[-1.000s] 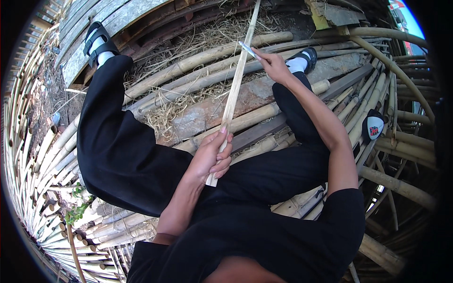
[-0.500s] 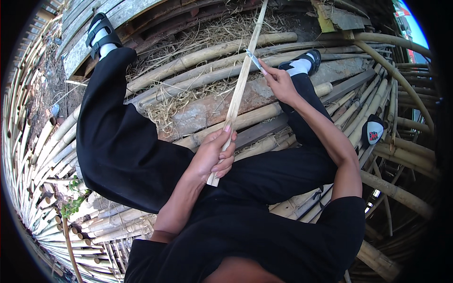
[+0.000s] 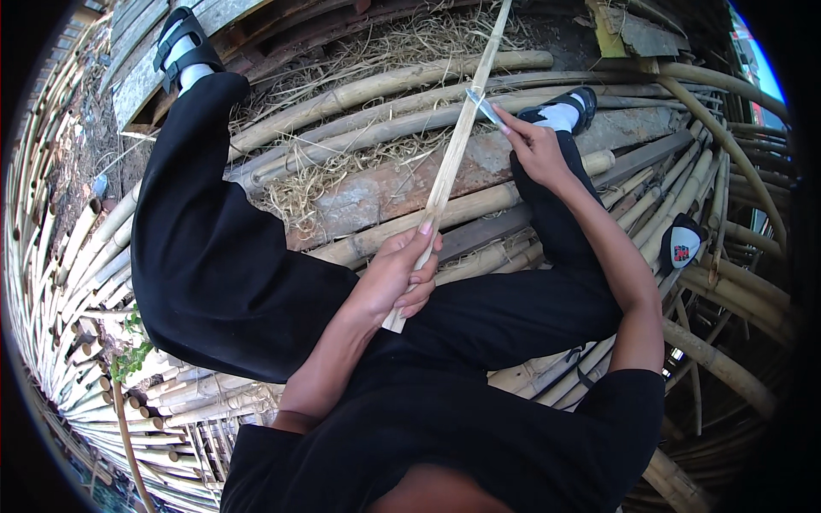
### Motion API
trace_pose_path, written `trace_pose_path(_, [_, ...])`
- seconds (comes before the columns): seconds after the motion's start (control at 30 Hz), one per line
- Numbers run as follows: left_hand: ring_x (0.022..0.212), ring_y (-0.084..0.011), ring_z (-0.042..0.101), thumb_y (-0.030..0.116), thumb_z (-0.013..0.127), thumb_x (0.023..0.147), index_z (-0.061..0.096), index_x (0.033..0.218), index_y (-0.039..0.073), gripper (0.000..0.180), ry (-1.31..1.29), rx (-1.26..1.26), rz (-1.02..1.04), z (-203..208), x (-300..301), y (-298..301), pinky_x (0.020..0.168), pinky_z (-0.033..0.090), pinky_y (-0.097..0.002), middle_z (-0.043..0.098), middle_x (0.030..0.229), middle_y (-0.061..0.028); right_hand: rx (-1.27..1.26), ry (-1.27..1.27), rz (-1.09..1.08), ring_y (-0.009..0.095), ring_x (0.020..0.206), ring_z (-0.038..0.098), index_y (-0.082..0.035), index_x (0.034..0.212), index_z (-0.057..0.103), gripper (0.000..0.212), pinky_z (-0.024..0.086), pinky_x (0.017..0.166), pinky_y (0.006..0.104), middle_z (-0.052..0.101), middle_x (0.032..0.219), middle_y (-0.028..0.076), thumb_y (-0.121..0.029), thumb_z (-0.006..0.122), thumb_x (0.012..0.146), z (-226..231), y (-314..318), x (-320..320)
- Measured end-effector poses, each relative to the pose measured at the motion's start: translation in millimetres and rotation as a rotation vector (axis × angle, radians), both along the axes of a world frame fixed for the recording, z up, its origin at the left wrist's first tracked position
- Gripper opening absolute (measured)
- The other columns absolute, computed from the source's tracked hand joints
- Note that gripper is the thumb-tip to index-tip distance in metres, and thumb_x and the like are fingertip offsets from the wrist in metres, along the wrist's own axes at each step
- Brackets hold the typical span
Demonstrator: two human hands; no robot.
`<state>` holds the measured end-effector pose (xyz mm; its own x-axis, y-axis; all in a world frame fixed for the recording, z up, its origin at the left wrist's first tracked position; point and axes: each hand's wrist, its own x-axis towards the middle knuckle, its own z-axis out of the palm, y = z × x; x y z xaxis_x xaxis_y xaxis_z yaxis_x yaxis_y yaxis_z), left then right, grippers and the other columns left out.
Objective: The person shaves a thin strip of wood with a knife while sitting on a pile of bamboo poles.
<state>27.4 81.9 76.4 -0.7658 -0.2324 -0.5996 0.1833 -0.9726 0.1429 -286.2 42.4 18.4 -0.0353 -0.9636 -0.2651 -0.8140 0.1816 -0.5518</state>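
A long, pale bamboo strip [image 3: 455,154] slants away from my lap toward the top of the view, where its far end runs out of the picture. My left hand [image 3: 400,272] is wrapped round it near its close end, the thumb lying along the top. In my right hand [image 3: 537,150] is a knife [image 3: 486,106] with a shiny blade, pinched between the fingers. The blade lies across the strip, touching its far part. My right fingers hide the knife's handle.
Thick bamboo poles [image 3: 385,90] lie across the ground beyond my knees, beside a worn plank [image 3: 376,192]. Dry shavings [image 3: 299,201] are scattered among them. Wooden boards [image 3: 137,51] stand at upper left. A white and black cap-like item [image 3: 682,244] rests on poles at right.
In the picture, both hands, the strip and the knife sit slightly farther right and higher. The surroundings have shifted a little too. Both grips stay the same.
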Motion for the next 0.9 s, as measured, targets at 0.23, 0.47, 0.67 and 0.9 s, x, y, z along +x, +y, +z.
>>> trace_pose_path(0.23, [0.029,-0.0037,0.024,0.034,0.034,0.105,0.046,0.095,0.007,0.030,-0.033,-0.022,-0.007,2.8,-3.1,-1.9,0.025,0.023,-0.0207,0.030,0.052,0.0047,-0.036,-0.186,-0.194,0.010,0.056,0.053,-0.020,0.135,0.054,0.038,0.045,0.059,0.0273,0.052,0.060,0.002,-0.017,0.053,0.097,-32.9,-58.6,-23.7])
trace_pose_path(0.47, [0.030,-0.0047,0.024,0.037,0.034,0.104,0.044,0.093,0.008,0.033,-0.004,-0.028,-0.011,-0.7,0.1,-3.5,0.026,0.023,-0.0218,0.030,0.053,0.0037,-0.116,-0.094,-0.377,0.003,0.049,0.047,-0.017,0.133,0.057,0.037,0.038,0.047,0.0229,0.060,0.063,-0.001,-0.020,0.056,0.096,-81.1,-114.5,-62.2])
trace_pose_path(0.67, [0.029,-0.0047,0.024,0.037,0.034,0.104,0.044,0.093,0.008,0.033,0.007,-0.018,-0.004,-3.5,2.5,-2.2,0.026,0.024,-0.0219,0.029,0.052,0.0040,-0.192,0.116,-0.386,0.036,0.089,0.065,-0.017,0.121,0.064,0.031,0.049,0.079,0.0397,0.066,0.092,0.023,-0.022,0.057,0.092,-89.7,-126.5,-70.1])
trace_pose_path(0.9, [0.027,-0.0036,0.023,0.033,0.033,0.105,0.045,0.094,0.007,0.030,0.019,0.036,0.005,-1.5,-1.2,-4.0,0.024,0.023,-0.0207,0.028,0.050,0.0052,-0.327,0.176,-0.195,0.029,0.062,0.059,-0.019,0.124,0.061,0.032,0.046,0.063,0.0358,0.061,0.080,0.024,-0.021,0.055,0.093,-95.0,-108.8,-78.2])
